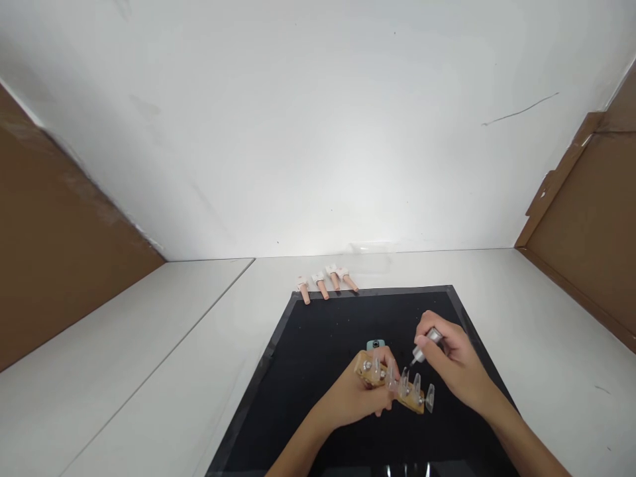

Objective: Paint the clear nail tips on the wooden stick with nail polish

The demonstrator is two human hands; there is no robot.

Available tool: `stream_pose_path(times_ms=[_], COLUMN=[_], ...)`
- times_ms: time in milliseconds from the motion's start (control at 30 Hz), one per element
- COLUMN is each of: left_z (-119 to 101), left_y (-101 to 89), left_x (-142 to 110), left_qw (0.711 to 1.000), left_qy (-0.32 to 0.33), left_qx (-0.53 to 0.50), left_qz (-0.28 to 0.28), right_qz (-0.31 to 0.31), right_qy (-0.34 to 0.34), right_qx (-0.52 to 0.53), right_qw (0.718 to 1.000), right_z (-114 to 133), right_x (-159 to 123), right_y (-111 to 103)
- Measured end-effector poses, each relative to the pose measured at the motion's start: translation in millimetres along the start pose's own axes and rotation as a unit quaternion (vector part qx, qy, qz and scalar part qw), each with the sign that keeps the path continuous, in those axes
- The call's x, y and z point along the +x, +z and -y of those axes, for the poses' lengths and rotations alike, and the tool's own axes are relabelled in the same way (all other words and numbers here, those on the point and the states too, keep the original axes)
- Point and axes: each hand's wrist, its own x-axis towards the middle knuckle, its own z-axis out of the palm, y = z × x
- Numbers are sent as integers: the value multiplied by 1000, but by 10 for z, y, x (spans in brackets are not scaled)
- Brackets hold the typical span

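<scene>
My left hand (pixel 360 394) is wrapped round a wooden nail tip stand (pixel 413 400), a tan bar with round silver studs. Several clear false nail tips (pixel 430 397) stick up from the bar in a row. Between the thumb and fingers of my right hand (pixel 454 361) is a nail polish brush (pixel 427 346) with a silver cap. Its dark bristle end points down to the left, at or close beside a middle nail tip; I cannot tell whether they touch. Just behind my left hand stands a small light-blue bottle (pixel 375 344) with a dark round opening, partly hidden.
Several flesh-coloured finger-shaped pieces with white ends (pixel 322 286) lie at the far edge of the black mat (pixel 308 358). The mat lies on a white table (pixel 199 371). A white wall rises behind, with brown cardboard panels (pixel 591 218) at both sides.
</scene>
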Motion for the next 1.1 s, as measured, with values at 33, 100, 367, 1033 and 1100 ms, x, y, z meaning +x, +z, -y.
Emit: stream_pose_path(times_ms=[33, 100, 367, 1033, 1100], left_z=[-8, -19, -2, -34, -28], left_y=[0, 3, 14, 9, 5], left_x=[2, 7, -7, -21, -26], left_qw=[1000, 1000, 1000, 1000, 1000], left_qy=[2, 4, 0, 17, 28], left_qx=[1, 4, 3, 12, 9], left_qz=[0, 0, -3, -4, -8], right_qz=[21, 53, -31, -1, -36], right_qy=[-7, -12, 58, 40, 50], right_qx=[11, 14, -13, -7, -15], right_qw=[1000, 998, 998, 999, 998], right_z=[10, 23, -46, -50, -56], right_x=[-3, -8, 26, 22, 19], right_y=[2, 9, 16, 13, 12])
